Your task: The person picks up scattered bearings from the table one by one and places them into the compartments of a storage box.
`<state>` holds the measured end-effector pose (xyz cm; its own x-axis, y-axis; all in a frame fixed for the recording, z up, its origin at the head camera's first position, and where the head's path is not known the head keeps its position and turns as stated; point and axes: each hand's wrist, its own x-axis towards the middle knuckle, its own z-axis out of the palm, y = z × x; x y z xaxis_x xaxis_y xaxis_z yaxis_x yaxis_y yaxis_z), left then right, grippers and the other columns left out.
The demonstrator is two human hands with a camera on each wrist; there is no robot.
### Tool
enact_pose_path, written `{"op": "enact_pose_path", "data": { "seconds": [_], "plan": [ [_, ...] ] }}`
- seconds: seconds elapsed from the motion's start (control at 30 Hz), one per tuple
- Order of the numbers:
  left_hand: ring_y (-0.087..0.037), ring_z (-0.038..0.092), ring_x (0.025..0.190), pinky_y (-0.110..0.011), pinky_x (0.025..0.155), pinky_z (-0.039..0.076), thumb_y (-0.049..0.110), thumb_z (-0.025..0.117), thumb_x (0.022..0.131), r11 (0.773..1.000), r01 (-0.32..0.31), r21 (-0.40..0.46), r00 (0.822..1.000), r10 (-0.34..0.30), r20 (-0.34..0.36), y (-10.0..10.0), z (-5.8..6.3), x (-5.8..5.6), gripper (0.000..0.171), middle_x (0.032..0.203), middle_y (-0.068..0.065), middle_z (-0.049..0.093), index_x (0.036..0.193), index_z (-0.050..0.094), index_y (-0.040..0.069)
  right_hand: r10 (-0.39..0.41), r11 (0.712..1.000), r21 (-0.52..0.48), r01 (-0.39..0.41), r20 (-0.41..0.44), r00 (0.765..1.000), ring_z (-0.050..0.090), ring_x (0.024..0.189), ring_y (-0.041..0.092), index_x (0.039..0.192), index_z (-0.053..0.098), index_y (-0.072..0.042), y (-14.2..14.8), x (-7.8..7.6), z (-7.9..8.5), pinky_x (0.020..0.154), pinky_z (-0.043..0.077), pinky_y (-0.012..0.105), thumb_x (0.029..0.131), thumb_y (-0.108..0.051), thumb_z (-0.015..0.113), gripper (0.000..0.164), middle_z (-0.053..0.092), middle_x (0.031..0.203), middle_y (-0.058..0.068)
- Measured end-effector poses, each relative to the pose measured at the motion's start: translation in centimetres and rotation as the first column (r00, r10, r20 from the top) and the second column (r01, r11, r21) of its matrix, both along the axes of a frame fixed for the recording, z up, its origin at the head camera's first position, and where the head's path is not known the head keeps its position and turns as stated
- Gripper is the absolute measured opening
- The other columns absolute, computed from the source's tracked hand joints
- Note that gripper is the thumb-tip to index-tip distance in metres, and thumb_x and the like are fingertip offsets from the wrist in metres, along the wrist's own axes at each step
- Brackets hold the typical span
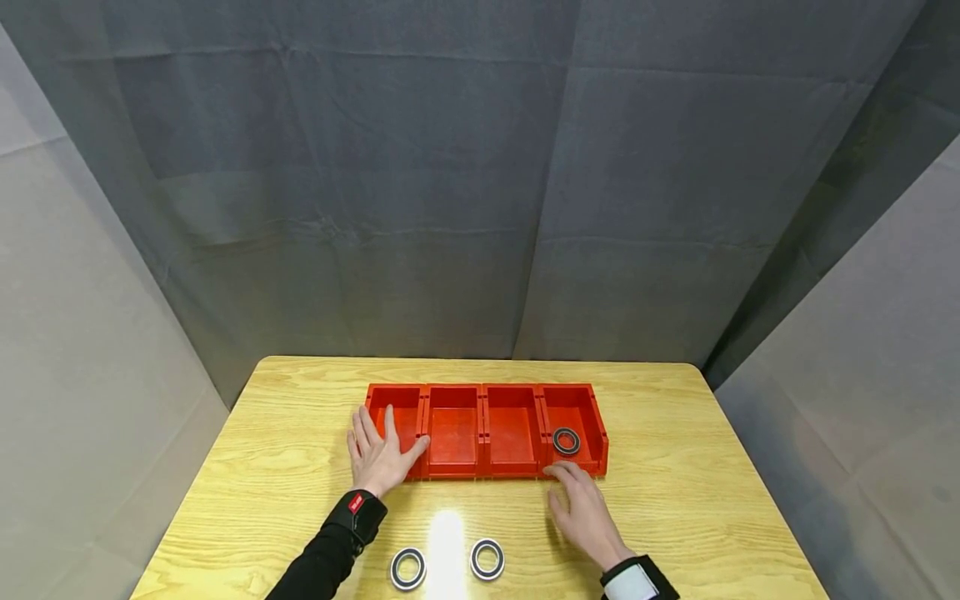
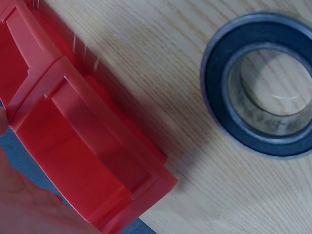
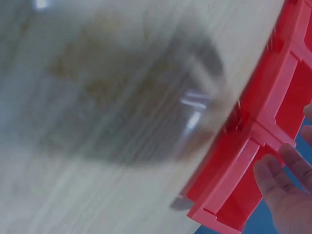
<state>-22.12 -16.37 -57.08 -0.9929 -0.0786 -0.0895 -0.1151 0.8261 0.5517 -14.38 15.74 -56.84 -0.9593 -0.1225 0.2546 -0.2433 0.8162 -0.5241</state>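
Note:
A row of red bins (image 1: 453, 472), joined side by side, stands on the table. My left hand (image 1: 381, 461) lies at the leftmost bin with its fingers spread and thumb reaching over the bin's front; nothing is in its grasp. At the front edge of the rightmost bin is my right hand (image 1: 582, 514), its fingers loosely bent and holding nothing. Inside that bin a ball bearing (image 1: 555, 442) leans near the front. In the right wrist view, my right fingers (image 3: 268, 178) overlap the red bin (image 3: 226, 183).
Two more ball bearings, one on the left (image 1: 395, 569) and one on the right (image 1: 476, 559), lie flat on the wooden table (image 1: 690, 500) near its front, between my forearms. Grey cloth (image 1: 420, 208) hangs behind the table, with pale sheets at both sides.

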Motion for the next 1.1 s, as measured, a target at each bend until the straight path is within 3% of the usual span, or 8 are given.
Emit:
{"op": "enact_pose_path", "data": {
  "seconds": [0.23,0.43,0.83,1.1],
  "plan": [
    [-0.049,-0.013,0.152,-0.065,0.123,-0.008,0.058,0.059,0.091,1.000,-0.002,-0.014,1.000,0.002,0.000,0.0,0.1,-0.1,0.100,0.165,-0.032,-0.010,0.161,0.015,0.002,0.036,0.999,0.017,-0.037,0.070,0.997,0.063,0.115,0.031,0.118,0.069,-0.005,-1.0,1.7,-0.5,0.097,0.053,0.052,0.086,-0.004,0.072,0.032,0.066,0.122,0.011],
    [-0.050,-0.012,0.153,-0.065,0.123,-0.008,0.059,0.059,0.091,1.000,-0.002,-0.017,1.000,0.002,-0.004,-0.1,0.1,0.0,0.100,0.165,-0.032,-0.008,0.160,0.016,0.002,0.121,0.992,0.026,-0.125,0.106,0.987,0.062,0.117,0.029,0.118,0.069,-0.006,-2.0,3.1,-0.9,0.097,0.053,0.051,0.087,-0.008,0.072,0.031,0.066,0.123,0.008],
    [-0.051,-0.010,0.153,-0.067,0.122,-0.008,0.056,0.060,0.091,1.000,-0.003,-0.005,1.000,0.003,-0.015,0.0,0.2,0.1,0.098,0.164,-0.033,-0.010,0.160,0.017,0.001,0.288,0.954,0.006,-0.300,0.268,0.919,0.062,0.116,0.031,0.125,0.066,-0.009,-3.1,4.3,-1.8,0.097,0.053,0.051,0.092,-0.019,0.068,0.035,0.063,0.127,0.007],
    [-0.051,-0.010,0.153,-0.067,0.122,-0.008,0.057,0.060,0.091,1.000,-0.003,-0.011,1.000,0.003,-0.017,0.0,0.2,0.1,0.098,0.164,-0.034,-0.008,0.160,0.018,0.001,0.389,0.916,-0.006,-0.401,0.257,0.885,0.062,0.110,0.027,0.123,0.067,-0.010,-3.9,4.5,-2.5,0.092,0.055,0.042,0.091,-0.028,0.071,0.037,0.065,0.123,0.007]
  ]
}}
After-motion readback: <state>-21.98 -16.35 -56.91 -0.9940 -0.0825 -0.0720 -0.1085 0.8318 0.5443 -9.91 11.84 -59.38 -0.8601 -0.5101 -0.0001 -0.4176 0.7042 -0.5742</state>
